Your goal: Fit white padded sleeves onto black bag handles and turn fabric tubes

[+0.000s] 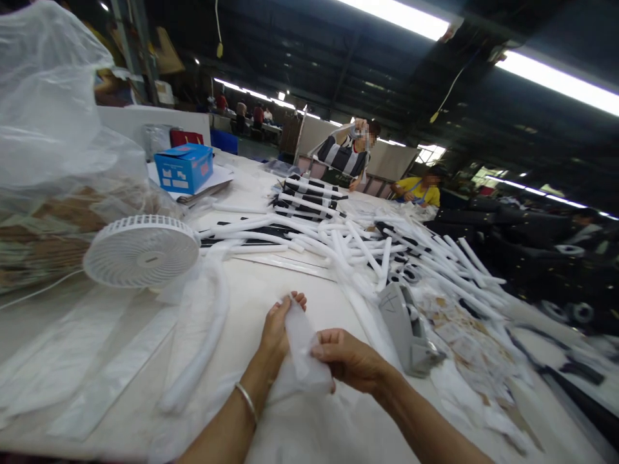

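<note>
Between my two hands is a translucent white plastic sleeve (300, 341), held above the pale tabletop (251, 283). My left hand (280, 322) pinches its far end, fingers curled behind it, with a bangle on that wrist. Its nearer edge is gripped between thumb and fingers of my right hand (345, 357). Whether anything lies inside the sleeve I cannot tell. Long white wrapped tubes (207, 335) lie to the left, and a heap of similar white rolls (358, 248) spreads across the table beyond my hands.
At left stand a white fan (145, 251), a blue box (184, 167) and a large clear plastic bag (53, 129). A grey tape dispenser (406, 328) sits right of my hands, beside scattered small packets (469, 341). Across the table, a person (345, 154) holds up striped material.
</note>
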Tool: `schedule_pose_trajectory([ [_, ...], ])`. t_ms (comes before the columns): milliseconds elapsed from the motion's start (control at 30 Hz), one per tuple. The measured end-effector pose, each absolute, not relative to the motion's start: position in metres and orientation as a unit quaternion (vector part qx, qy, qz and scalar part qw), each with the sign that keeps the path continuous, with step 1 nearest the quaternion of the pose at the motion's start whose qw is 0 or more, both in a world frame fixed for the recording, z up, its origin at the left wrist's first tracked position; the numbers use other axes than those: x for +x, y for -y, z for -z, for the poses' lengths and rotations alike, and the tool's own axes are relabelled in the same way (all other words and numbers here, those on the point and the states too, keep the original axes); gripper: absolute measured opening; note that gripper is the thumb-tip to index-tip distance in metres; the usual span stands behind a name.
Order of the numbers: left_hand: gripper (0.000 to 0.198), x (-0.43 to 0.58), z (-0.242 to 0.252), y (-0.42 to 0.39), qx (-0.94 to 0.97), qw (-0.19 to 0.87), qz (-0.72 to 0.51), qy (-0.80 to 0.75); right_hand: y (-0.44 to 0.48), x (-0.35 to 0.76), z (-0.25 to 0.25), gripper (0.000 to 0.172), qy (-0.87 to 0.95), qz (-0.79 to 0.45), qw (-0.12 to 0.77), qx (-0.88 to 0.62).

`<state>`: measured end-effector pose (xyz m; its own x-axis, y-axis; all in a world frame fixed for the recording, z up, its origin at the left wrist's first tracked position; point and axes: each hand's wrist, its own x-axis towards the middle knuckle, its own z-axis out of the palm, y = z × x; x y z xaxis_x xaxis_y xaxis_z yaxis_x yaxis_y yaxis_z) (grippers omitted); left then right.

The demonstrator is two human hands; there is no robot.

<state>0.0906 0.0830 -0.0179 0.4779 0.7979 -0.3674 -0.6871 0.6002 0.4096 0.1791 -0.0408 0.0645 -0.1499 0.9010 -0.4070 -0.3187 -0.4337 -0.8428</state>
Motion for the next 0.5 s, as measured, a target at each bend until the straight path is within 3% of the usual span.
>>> schedule_pose_trajectory([
  [67, 0.002, 0.086, 0.014, -0.084, 0.093, 0.854, -0.433, -0.272, 0.069, 0.192, -0.078, 0.034, 0.323, -0.717, 0.382, -0.485],
  [167, 0.006, 0.08, 0.008, -0.084, 0.096, 0.856, -0.431, -0.269, 0.112, 0.211, -0.095, 0.03, 0.335, -0.74, 0.209, -0.544],
  [267, 0.006, 0.08, 0.005, -0.08, 0.123, 0.857, -0.429, -0.259, 0.135, 0.226, -0.104, 0.025, 0.388, -0.635, 0.063, -0.666],
  [367, 0.015, 0.083, 0.003, -0.076, 0.165, 0.85, -0.427, -0.259, 0.123, 0.234, -0.106, 0.021, 0.465, -0.439, 0.1, -0.762],
  [500, 0.031, 0.085, -0.001, -0.071, 0.229, 0.831, -0.43, -0.268, 0.065, 0.228, -0.098, 0.036, 0.452, -0.353, 0.301, -0.762],
])
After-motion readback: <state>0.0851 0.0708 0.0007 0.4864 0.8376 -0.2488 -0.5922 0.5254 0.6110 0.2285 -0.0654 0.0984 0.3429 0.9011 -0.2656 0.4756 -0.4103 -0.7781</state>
